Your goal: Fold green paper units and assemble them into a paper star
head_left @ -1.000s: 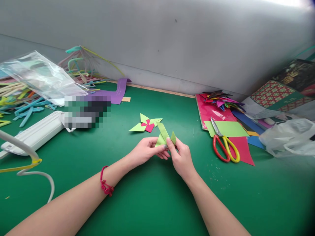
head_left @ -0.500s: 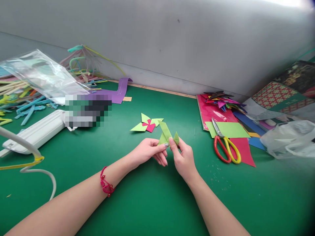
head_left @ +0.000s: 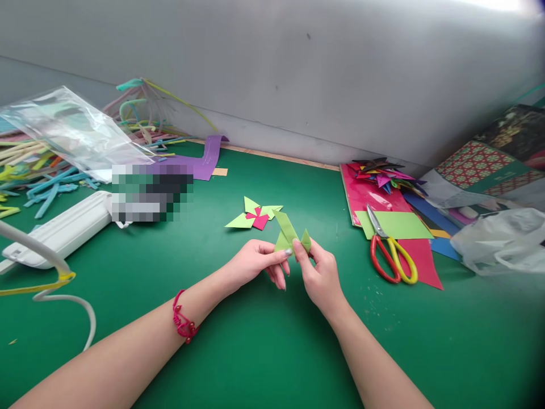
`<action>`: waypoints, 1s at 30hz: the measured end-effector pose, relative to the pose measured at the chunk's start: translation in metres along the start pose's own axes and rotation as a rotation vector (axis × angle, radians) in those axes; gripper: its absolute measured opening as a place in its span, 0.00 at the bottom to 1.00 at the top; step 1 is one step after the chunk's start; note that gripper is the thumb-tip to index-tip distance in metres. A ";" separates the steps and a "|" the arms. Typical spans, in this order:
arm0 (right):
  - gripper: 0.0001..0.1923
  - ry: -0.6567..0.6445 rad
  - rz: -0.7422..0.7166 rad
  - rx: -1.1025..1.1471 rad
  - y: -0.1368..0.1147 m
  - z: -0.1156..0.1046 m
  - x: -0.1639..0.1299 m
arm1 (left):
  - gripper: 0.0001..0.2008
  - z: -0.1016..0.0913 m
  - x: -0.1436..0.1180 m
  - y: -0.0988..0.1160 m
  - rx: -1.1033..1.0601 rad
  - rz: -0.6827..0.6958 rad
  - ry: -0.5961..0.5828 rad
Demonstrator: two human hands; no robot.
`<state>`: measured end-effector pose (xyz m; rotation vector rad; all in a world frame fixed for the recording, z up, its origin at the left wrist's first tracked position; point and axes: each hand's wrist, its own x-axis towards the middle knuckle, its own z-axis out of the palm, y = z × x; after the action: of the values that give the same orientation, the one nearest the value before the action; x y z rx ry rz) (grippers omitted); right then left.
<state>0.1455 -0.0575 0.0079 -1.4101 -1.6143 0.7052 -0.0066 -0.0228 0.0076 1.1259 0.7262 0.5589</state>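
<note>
A folded strip of light green paper point(head_left: 286, 228) is held between my two hands, one end slanting up and a pointed flap sticking out at the right. My left hand point(head_left: 260, 262) pinches its left part between thumb and fingers, the lower fingers curled loosely below. My right hand point(head_left: 317, 270) grips the right part, thumb pressed on the fold. The fingertips hide some of the creases. Just beyond my hands a green and pink folded paper piece point(head_left: 255, 217), with pointed tips, lies flat on the green table point(head_left: 272, 352).
At right, scissors point(head_left: 389, 250) with red and yellow handles lie on green paper point(head_left: 409, 225) and a pink pad. Behind them sits a pile of folded paper points point(head_left: 387, 173). Fuzzy craft stems point(head_left: 55, 184), a clear plastic bag point(head_left: 80, 133) and a white device point(head_left: 63, 230) lie left.
Almost nothing differs. My left hand's lower fingers have shifted slightly, and both hands keep hold of the green paper strip.
</note>
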 end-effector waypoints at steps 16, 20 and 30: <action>0.16 0.018 0.076 0.092 0.001 -0.002 -0.001 | 0.21 0.002 0.000 -0.001 -0.020 0.027 -0.047; 0.16 0.012 0.066 0.078 0.001 -0.002 0.000 | 0.24 0.003 0.000 -0.002 0.026 0.013 -0.010; 0.18 0.240 0.159 0.149 0.011 -0.021 0.008 | 0.26 -0.003 0.001 0.000 0.063 0.071 0.078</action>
<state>0.1688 -0.0501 0.0104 -1.4635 -1.2499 0.7024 -0.0085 -0.0199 0.0067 1.1976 0.7780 0.6463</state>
